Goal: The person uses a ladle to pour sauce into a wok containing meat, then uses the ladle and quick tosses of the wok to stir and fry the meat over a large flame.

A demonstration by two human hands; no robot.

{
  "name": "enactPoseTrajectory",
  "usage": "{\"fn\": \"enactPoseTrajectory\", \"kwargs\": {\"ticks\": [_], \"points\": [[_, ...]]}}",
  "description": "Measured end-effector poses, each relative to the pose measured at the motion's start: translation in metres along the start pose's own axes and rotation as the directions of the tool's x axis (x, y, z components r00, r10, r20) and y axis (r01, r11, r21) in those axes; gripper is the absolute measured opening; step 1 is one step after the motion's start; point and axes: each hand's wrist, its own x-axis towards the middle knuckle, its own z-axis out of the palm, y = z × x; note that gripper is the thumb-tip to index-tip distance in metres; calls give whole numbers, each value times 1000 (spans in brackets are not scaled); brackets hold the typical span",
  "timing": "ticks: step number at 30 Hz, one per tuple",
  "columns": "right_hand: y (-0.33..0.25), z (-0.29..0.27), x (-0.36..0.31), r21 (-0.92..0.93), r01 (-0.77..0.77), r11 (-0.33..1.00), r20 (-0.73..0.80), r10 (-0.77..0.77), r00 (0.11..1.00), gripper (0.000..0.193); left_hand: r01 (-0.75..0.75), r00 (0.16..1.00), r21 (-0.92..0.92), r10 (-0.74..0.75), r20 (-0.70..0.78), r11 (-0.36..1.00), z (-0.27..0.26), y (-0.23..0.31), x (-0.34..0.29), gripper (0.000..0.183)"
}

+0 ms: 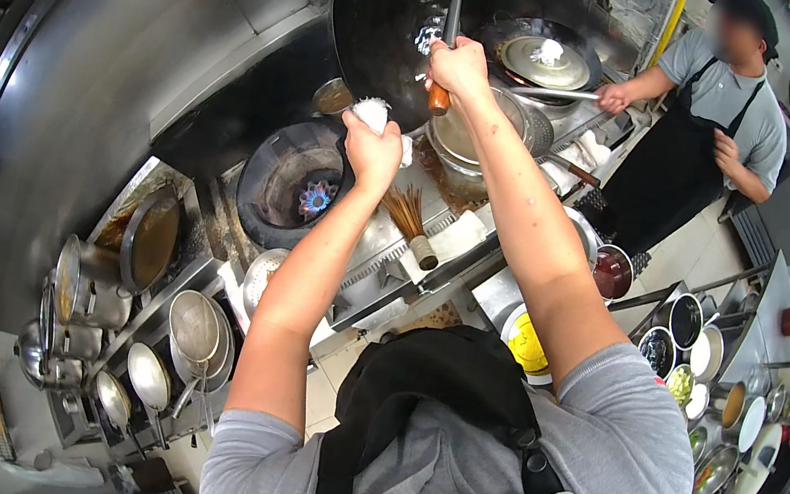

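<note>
A large black wok (pixel 375 27) is tilted up above the stove, its inside wet and shiny. My left hand (pixel 374 153) is closed around a folded white cloth (pixel 370 114) at the wok's lower rim. Higher and to the right, my right hand (pixel 459 69) grips a long-handled wok tool (pixel 439 100) with a metal shaft and wooden end. Its shaft points away across the wok, and its head cannot be made out clearly. Below the wok, a ring burner (pixel 287 186) shows a blue flame (pixel 315 198).
A bamboo brush (pixel 408 224) lies on the stove edge. Right of it stand a lidded pot (pixel 477 127) and another wok (pixel 542 61) with a lid. A co-worker (pixel 726 122) holds a long handle there. Strainers (pixel 195 325) and pots (pixel 97 286) stand left; several sauce containers (pixel 685 320) stand right.
</note>
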Motion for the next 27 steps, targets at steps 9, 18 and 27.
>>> {"fn": "enactPoseTrajectory", "kwargs": {"ticks": [9, 18, 27], "points": [[-32, 49, 0, -518, 279, 809, 386, -69, 920, 25, 416, 854, -651, -520, 39, 635, -78, -76, 30, 20], [98, 54, -73, -536, 391, 748, 379, -201, 903, 22, 656, 530, -746, -774, 348, 114, -148, -245, -47, 16], [223, 9, -148, -644, 204, 738, 253, -46, 966, 25, 716, 509, -680, -784, 355, 158, -106, -366, -71, 37]]}}
